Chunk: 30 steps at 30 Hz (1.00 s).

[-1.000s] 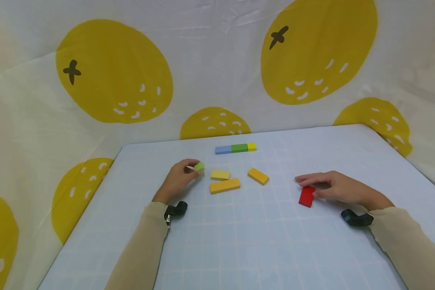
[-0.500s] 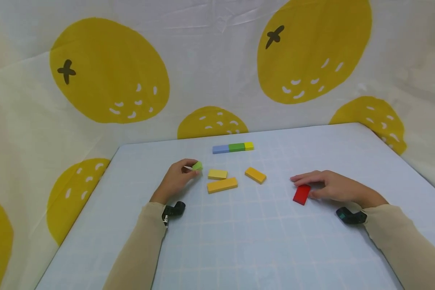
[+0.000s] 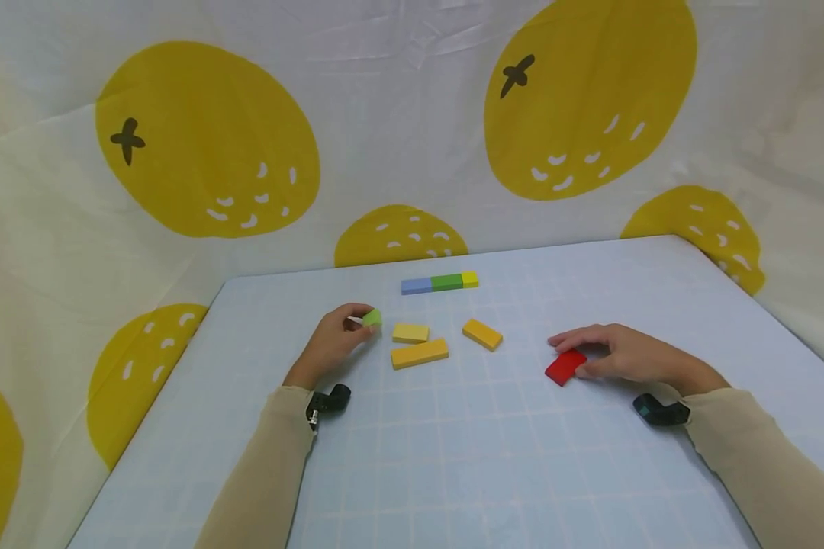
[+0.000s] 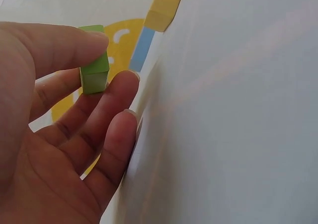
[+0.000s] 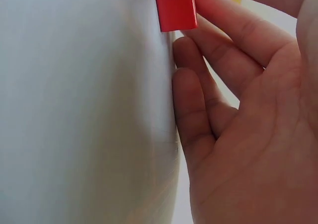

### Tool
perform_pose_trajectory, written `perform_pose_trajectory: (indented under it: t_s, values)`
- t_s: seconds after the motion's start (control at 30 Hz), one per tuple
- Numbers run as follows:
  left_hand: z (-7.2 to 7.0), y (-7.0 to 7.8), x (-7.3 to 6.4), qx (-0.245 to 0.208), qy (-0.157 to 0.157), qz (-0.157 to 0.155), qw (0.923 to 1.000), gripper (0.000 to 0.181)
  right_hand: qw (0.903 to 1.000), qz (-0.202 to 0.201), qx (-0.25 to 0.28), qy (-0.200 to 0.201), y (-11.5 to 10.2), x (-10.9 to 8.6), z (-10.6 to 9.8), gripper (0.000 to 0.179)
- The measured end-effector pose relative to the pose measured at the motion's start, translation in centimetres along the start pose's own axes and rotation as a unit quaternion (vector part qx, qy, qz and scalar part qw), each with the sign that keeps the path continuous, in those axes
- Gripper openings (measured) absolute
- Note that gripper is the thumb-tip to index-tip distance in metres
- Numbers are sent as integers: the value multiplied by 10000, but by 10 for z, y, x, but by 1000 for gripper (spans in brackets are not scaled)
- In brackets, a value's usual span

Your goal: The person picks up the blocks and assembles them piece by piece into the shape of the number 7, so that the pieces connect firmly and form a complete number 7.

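My left hand pinches a small light green block between thumb and fingertips, and the thumb covers part of its top. In the left wrist view the other fingers curve beneath the block, close along the table. At the right, my right hand grips a flat red block at its near right side, with the thumb on one edge and the fingers at the far end. The right wrist view shows only the end of the red block, and its little finger lies along the tabletop.
Between the hands lie a pale yellow block, a longer orange-yellow block and a slanted orange-yellow block. Farther back, blue, green and yellow blocks form a row. A patterned curtain borders the table.
The red block has turned under my right hand, its near end swinging left, and has slid slightly left. My left hand keeps the green block nearly in place. The head view has shifted a little.
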<state>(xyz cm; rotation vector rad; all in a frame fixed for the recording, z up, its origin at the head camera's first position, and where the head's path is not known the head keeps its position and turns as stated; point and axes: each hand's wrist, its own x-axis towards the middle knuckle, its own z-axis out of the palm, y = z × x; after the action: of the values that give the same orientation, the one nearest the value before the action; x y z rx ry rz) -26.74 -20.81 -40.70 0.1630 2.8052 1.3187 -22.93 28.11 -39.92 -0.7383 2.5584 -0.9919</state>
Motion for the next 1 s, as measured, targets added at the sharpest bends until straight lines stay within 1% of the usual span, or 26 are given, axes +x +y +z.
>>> perform_pose_trajectory:
  t_s: [0.17,0.33,0.5,0.7,0.87,1.0]
  values:
    - [1,-1,-1,19,1,-25,10000,43,10000,37,-11,11,-1,0,1,34]
    - [1,-1,-2,-81,21,-71,9999,41,10000,16,19,27,-1,-1,2,33]
    - [1,1,-1,-134,-38,-17,9999,42,10000,10,-19,26,0,-2,3,35]
    - [3,7,6,-174,-179,189,9995,41,9999,122,-88,39,2,-7,2,42]
    - [4,12,12,-327,-193,204,9991,40,9996,237,-160,35,1,-6,1,46]
    - [9,16,15,-516,-341,183,9979,43,9998,174,-129,24,3,-3,4,46]
